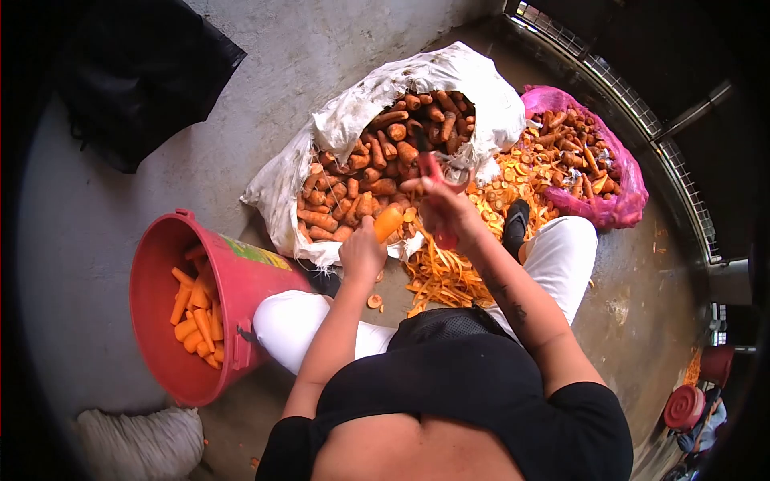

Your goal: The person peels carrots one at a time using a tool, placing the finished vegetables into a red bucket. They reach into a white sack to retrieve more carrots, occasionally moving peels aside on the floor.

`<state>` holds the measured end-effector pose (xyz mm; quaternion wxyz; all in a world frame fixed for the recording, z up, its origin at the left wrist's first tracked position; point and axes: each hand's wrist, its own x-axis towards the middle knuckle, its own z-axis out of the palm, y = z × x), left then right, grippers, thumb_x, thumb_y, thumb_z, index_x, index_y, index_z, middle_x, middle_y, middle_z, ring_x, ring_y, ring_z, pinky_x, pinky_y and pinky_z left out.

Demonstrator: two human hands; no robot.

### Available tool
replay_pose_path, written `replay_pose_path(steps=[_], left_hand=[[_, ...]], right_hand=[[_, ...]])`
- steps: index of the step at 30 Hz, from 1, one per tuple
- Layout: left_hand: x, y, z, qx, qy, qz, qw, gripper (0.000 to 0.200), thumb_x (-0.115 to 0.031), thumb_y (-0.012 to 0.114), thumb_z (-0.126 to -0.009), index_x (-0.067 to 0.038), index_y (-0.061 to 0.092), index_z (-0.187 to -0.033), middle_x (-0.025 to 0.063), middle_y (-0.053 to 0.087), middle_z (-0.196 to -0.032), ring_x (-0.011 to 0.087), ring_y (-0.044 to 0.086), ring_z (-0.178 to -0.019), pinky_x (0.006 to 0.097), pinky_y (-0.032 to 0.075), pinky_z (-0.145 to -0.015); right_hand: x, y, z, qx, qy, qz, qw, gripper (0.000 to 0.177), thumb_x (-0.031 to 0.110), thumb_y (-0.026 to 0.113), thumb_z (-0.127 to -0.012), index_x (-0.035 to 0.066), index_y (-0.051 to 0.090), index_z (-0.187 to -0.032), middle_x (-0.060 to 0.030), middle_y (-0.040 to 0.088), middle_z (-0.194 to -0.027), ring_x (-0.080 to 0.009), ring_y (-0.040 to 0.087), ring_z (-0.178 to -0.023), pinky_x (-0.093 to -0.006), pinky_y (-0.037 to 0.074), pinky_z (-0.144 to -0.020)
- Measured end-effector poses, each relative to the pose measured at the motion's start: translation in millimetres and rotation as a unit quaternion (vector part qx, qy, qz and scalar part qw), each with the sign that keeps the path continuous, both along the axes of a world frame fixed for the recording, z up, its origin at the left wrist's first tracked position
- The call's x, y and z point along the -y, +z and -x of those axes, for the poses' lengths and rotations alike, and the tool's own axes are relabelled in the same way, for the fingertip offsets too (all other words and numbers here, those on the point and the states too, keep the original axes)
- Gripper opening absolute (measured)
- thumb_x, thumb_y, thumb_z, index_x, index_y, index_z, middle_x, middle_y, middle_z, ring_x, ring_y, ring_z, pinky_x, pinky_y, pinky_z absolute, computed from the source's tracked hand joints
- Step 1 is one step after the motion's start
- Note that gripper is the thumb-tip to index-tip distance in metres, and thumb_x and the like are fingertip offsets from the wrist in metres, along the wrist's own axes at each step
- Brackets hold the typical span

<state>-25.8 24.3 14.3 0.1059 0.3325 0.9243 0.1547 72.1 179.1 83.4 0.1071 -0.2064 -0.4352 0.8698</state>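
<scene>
In my left hand [363,252] is a peeled orange carrot [389,224], its end pointing up and right out of my closed fingers. My right hand [446,210], just to the right, is wrapped round a red peeler [431,166]; its head is blurred and its blade is hard to make out. Behind both hands lies an open white sack [341,132] full of unpeeled carrots [383,186]. Below my right hand, long orange peelings [449,280] are heaped on the floor. Left of my knee, a tilted red bucket [269,275] holds several peeled carrots [196,314].
A pink bag [634,188] of carrot scraps stands at the right, beside more trimmings [513,180]. A black cloth or bag [144,80] hangs on the wall. A pale sack [144,442] lies lower left. Another person [707,429] and a red container [684,407] are far right.
</scene>
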Motion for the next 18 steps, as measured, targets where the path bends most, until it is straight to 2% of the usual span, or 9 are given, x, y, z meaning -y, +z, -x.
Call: replay_pose_path(steps=[2, 4, 5, 7, 10, 12, 14, 15, 18], left_hand=[[-1, -3, 1, 0.067, -0.012, -0.083, 0.994, 0.037, -0.025, 0.070, -0.076, -0.006, 0.054, -0.103, 0.0164, 0.067, -0.086, 0.0361, 0.065, -0.084, 0.0472, 0.050, -0.071], [0, -14, 5, 0.155, -0.035, -0.160, 0.974, 0.041, -0.028, 0.071, -0.076, -0.006, 0.057, -0.107, 0.0155, 0.067, -0.087, 0.0354, 0.065, -0.086, 0.0469, 0.050, -0.073], [0, -38, 9, 0.222, -0.064, -0.258, 0.938, 0.043, -0.029, 0.073, -0.077, -0.004, 0.058, -0.109, 0.0104, 0.066, -0.081, 0.0259, 0.066, -0.072, 0.0382, 0.051, -0.063], [-1, -28, 10, 0.400, -0.035, -0.254, 0.880, 0.041, -0.029, 0.073, -0.078, -0.003, 0.058, -0.106, 0.0059, 0.063, -0.077, 0.0176, 0.061, -0.064, 0.0309, 0.048, -0.056], [0, -2, 5, 0.538, -0.014, -0.289, 0.792, 0.036, -0.028, 0.074, -0.080, -0.002, 0.057, -0.099, -0.0014, 0.053, -0.068, 0.0050, 0.047, -0.052, 0.0195, 0.039, -0.045], [2, 9, 6, 0.597, -0.001, -0.293, 0.747, 0.035, -0.027, 0.074, -0.079, -0.003, 0.057, -0.098, -0.0021, 0.052, -0.066, 0.0048, 0.046, -0.050, 0.0195, 0.037, -0.043], [2, 14, 4, 0.628, 0.013, -0.298, 0.719, 0.029, -0.023, 0.074, -0.079, -0.004, 0.058, -0.094, -0.0024, 0.050, -0.064, 0.0038, 0.043, -0.048, 0.0181, 0.034, -0.042], [2, 16, 5, 0.641, 0.019, -0.302, 0.706, 0.026, -0.021, 0.074, -0.078, -0.004, 0.058, -0.092, -0.0026, 0.049, -0.064, 0.0032, 0.042, -0.047, 0.0174, 0.033, -0.041], [4, 15, 7, 0.610, -0.016, -0.266, 0.746, 0.025, -0.019, 0.075, -0.076, -0.004, 0.059, -0.088, -0.0021, 0.051, -0.065, 0.0021, 0.042, -0.048, 0.0173, 0.032, -0.041]], right_hand=[[-14, -17, 5, 0.062, -0.066, -0.054, 0.994, 0.041, 0.041, 0.057, -0.090, 0.008, 0.061, -0.114, 0.0043, 0.035, -0.047, -0.0069, 0.032, -0.040, -0.0223, 0.027, -0.040], [-40, -75, 3, 0.084, -0.142, -0.043, 0.985, 0.043, 0.041, 0.055, -0.091, 0.004, 0.061, -0.113, -0.0011, 0.052, -0.055, -0.0105, 0.049, -0.049, -0.0253, 0.038, -0.045], [-46, -94, -4, 0.176, -0.126, -0.208, 0.954, 0.045, 0.044, 0.058, -0.088, 0.004, 0.062, -0.110, -0.0035, 0.056, -0.064, -0.0111, 0.052, -0.056, -0.0268, 0.041, -0.051], [-50, -102, -15, 0.334, -0.084, -0.509, 0.789, 0.049, 0.048, 0.064, -0.082, 0.003, 0.065, -0.103, -0.0085, 0.064, -0.081, -0.0122, 0.059, -0.068, -0.0297, 0.047, -0.061], [-38, -81, -43, 0.443, 0.093, -0.563, 0.692, 0.053, 0.052, 0.064, -0.082, 0.004, 0.064, -0.105, -0.0134, 0.068, -0.093, -0.0158, 0.064, -0.081, -0.0332, 0.050, -0.071], [-43, -115, -39, 0.276, -0.022, -0.319, 0.906, 0.055, 0.055, 0.056, -0.087, 0.004, 0.063, -0.107, -0.0072, 0.061, -0.070, -0.0125, 0.056, -0.058, -0.0284, 0.044, -0.055], [-50, -105, -40, 0.228, -0.031, -0.206, 0.951, 0.061, 0.059, 0.050, -0.089, 0.001, 0.062, -0.106, -0.0045, 0.055, -0.060, -0.0105, 0.048, -0.046, -0.0264, 0.036, -0.044], [-45, -95, -37, 0.195, -0.058, -0.244, 0.948, 0.055, 0.055, 0.050, -0.092, 0.003, 0.063, -0.102, 0.0013, 0.042, -0.052, -0.0062, 0.032, -0.039, -0.0238, 0.027, -0.040], [-46, -94, -43, 0.115, -0.046, -0.249, 0.961, 0.051, 0.052, 0.047, -0.094, 0.004, 0.063, -0.101, 0.0024, 0.044, -0.054, -0.0064, 0.036, -0.041, -0.0236, 0.029, -0.041]])
